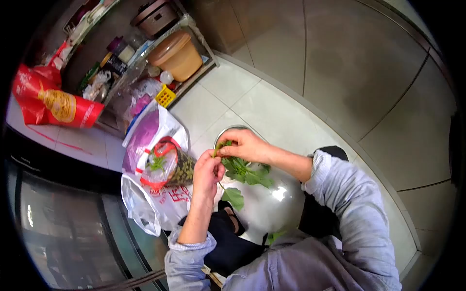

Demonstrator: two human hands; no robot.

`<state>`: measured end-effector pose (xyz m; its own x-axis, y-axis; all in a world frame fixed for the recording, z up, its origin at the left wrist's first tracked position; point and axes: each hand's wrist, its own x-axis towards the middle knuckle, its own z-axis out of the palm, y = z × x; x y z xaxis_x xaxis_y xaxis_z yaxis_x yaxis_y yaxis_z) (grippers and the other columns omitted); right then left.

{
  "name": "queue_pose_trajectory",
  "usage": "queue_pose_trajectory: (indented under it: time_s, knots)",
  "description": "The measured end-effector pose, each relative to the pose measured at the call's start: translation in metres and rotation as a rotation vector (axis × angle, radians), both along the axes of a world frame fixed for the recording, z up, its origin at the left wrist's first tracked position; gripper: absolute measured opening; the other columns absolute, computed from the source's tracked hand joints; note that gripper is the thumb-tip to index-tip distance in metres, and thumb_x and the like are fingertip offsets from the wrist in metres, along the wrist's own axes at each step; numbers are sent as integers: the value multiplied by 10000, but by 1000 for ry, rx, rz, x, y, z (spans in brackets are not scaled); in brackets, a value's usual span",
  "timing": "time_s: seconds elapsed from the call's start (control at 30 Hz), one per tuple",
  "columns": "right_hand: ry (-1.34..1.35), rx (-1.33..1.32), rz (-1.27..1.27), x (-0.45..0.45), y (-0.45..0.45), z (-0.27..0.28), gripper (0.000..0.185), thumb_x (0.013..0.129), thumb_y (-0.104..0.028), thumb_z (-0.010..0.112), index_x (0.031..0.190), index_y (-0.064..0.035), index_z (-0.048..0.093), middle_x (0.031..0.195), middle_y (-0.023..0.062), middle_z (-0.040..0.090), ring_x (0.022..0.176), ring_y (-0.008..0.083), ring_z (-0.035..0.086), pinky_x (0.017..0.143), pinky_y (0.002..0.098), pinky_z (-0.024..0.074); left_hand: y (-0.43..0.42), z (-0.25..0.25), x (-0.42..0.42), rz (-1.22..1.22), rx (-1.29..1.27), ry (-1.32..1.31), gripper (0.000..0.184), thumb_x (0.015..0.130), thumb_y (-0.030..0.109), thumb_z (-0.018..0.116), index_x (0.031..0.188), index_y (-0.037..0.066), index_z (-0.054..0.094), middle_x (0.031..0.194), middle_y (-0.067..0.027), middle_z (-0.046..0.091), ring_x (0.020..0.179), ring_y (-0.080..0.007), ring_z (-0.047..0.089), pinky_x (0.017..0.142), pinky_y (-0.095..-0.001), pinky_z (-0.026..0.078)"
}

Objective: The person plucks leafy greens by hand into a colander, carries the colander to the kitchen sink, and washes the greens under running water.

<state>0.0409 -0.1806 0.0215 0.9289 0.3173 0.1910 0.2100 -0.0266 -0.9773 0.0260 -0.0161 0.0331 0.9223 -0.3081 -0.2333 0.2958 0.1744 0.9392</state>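
Note:
Both hands meet over a round metal basin, whose rim (232, 127) shows behind the fingers. My left hand (208, 170) is closed in a pinch on a green vegetable stem (216, 151). My right hand (244, 146) pinches the same stem close by, fingertips nearly touching the left ones. Broad green leaves (252, 175) spread below my right hand. One larger leaf (234, 198) hangs lower, under my left hand. Which leaves belong to the held stem I cannot tell. The basin's contents are mostly hidden by the hands and leaves.
Left of my hands stands a patterned bag with red trim (182, 167), greens inside, among white plastic bags (141, 206). A metal shelf rack holds a lidded tan bucket (177, 60) and a yellow basket (165, 97). A red bag (53, 99) hangs at far left.

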Motion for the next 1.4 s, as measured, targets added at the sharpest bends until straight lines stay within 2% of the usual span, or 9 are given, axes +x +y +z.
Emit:
queue_pose_trajectory:
  time_s: [0.2, 0.43, 0.6, 0.83, 0.9, 0.93, 1.03, 1.27, 1.4]
  knots:
    - [-268, -486, -238, 14, -13, -11, 189, 769, -216, 559, 866, -58, 595, 785, 121, 619, 779, 302, 580, 694, 396, 452, -10, -18, 31, -56, 334, -190, 146, 869, 148, 525, 943, 23, 532, 683, -11, 558, 495, -29, 411, 435, -165, 298]
    - [-92, -442, -109, 20, -24, -7, 211, 802, -215, 569, 935, -52, 560, 685, 90, 536, 734, 252, 531, 649, 363, 427, -6, -16, 42, -133, 644, -426, 173, 836, 155, 587, 960, 37, 607, 608, 12, 541, 555, -40, 438, 489, -201, 367]
    - [-137, -484, -44, 7, -20, -13, 184, 828, -188, 489, 838, -14, 548, 773, 180, 597, 754, 370, 560, 666, 444, 430, 0, -13, 37, -177, 991, -906, 136, 787, 148, 585, 895, 77, 627, 809, -88, 613, 688, -273, 596, 594, -331, 468]
    - [-156, -1005, 316, 1, -30, -13, 202, 849, -211, 475, 891, -35, 563, 848, 158, 591, 824, 316, 567, 698, 412, 446, 22, -31, 51, -447, 1360, -1111, 132, 790, 166, 554, 891, 113, 622, 747, -78, 599, 690, -271, 590, 574, -362, 461]
    - [-158, -940, 300, -5, -33, -22, 192, 839, -204, 482, 868, -37, 573, 863, 160, 590, 841, 307, 569, 694, 409, 453, 38, -42, 62, -279, 1292, -1070, 125, 802, 177, 536, 878, 126, 621, 722, -84, 604, 679, -250, 594, 567, -344, 464]
    - [-144, -842, 178, -5, -33, -22, 178, 827, -193, 500, 857, -34, 573, 863, 157, 588, 832, 302, 570, 685, 401, 454, 40, -36, 62, -281, 1233, -502, 123, 837, 177, 515, 900, 98, 585, 737, -72, 638, 688, -193, 605, 611, -315, 463]
    - [-102, -571, -87, -1, -32, -15, 143, 791, -160, 552, 836, -25, 572, 859, 148, 582, 799, 284, 572, 664, 374, 453, 43, -43, 65, -137, 519, -214, 147, 876, 186, 484, 936, 64, 538, 796, -68, 657, 732, -137, 594, 666, -282, 443]
    - [115, 5, -87, 13, -1, -31, 115, 783, -88, 610, 851, -10, 559, 763, 17, 542, 719, 89, 508, 623, 255, 426, 5, -33, 38, 25, 196, -233, 110, 822, 92, 595, 910, 27, 588, 854, -27, 603, 719, -64, 525, 595, -202, 439]
    - [271, 119, -128, 9, 6, -22, 205, 727, -177, 641, 827, -11, 574, 689, 69, 570, 635, 117, 509, 589, 278, 423, -1, -30, 31, 90, 162, -234, 110, 817, 78, 605, 902, 8, 593, 804, -37, 612, 655, -74, 543, 554, -192, 438]
